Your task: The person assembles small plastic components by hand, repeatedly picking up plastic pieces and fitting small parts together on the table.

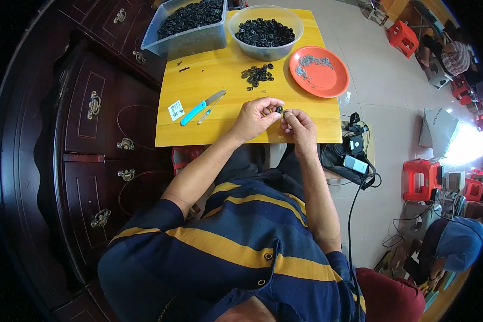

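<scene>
Over the near right part of the yellow table (231,121), my left hand (257,117) pinches a small black oval part (279,109) between thumb and fingers. Close against it, my right hand (299,127) has its thumb and forefinger pressed together at the part; whatever they grip is too small to make out. Beyond my hands lies a loose pile of similar black parts (258,76). An orange-red plate (335,83) with many small silvery metal pieces (312,65) stands to the right of the pile.
A clear round bowl (265,52) and a blue-tinted bin (196,48), both filled with black parts, stand at the far side. A blue-handled knife (194,112), a thin pointed tool (204,116) and a white label (176,110) lie left. Dark drawers (91,139) border the table's left.
</scene>
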Tool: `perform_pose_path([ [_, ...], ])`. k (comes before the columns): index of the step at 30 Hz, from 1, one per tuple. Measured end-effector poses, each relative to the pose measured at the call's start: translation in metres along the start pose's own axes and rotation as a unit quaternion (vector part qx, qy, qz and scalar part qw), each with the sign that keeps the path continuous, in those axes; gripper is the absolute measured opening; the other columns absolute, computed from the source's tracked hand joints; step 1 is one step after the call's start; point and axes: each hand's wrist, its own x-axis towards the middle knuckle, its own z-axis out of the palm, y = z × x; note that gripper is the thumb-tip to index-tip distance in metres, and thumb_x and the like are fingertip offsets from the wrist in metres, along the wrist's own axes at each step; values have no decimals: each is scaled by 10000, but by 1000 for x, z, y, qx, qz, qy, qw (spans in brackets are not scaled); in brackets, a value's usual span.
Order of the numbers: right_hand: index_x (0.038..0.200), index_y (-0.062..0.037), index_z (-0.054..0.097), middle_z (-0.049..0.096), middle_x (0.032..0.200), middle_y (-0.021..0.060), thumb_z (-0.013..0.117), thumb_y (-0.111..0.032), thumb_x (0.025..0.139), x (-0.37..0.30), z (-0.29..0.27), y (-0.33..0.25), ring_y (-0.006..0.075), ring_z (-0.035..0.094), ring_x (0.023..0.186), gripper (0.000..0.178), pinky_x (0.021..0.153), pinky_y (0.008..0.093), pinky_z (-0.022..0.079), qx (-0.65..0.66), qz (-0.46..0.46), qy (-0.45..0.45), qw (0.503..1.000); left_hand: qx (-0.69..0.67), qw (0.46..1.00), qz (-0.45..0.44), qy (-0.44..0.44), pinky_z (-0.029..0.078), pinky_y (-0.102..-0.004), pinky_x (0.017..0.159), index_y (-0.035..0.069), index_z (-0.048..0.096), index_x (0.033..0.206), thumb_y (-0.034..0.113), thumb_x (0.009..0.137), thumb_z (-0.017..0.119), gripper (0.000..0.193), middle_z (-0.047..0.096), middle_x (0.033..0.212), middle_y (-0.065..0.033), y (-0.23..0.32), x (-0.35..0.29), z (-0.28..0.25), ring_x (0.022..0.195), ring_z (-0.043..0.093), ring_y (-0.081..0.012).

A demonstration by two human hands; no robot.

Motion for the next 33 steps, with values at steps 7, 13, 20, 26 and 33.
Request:
perform_pose_path([
  [7,992,-53,653,645,813,-8,631,-207,936,-2,-1,5,68,570,710,165,646,213,430,16,10,-3,1000,-20,1000,0,-3,504,-209,743,22,650,1114,8,864,658,251,665,934,23,-7,-3,1,788,595,-34],
  [13,977,-59,654,643,807,-10,636,-205,931,-2,1,1,67,565,692,154,645,209,429,8,9,2,1000,-59,998,-9,-10,498,-214,759,27,639,1131,8,867,652,266,658,958,24,-12,-4,-1,804,585,-33],
  [20,963,-58,654,642,801,-13,640,-204,926,0,2,3,65,562,691,151,639,209,429,4,7,0,1000,-40,999,-15,-12,502,-216,756,26,638,1135,19,873,653,263,663,957,19,-10,-3,-2,793,587,-34],
  [26,976,-45,649,644,804,-7,623,-176,940,0,2,4,68,562,689,138,646,213,437,5,6,-11,1000,-40,998,-27,-29,507,-219,777,24,652,1141,26,874,662,267,676,972,8,-14,-3,-2,828,613,-51],
  [33,1052,-17,639,669,856,9,601,-153,957,-3,2,0,80,605,743,170,667,216,459,-13,9,-36,999,-23,995,-49,-88,518,-250,824,19,684,1110,17,871,653,241,682,968,-5,-10,5,-13,893,629,-87],
])
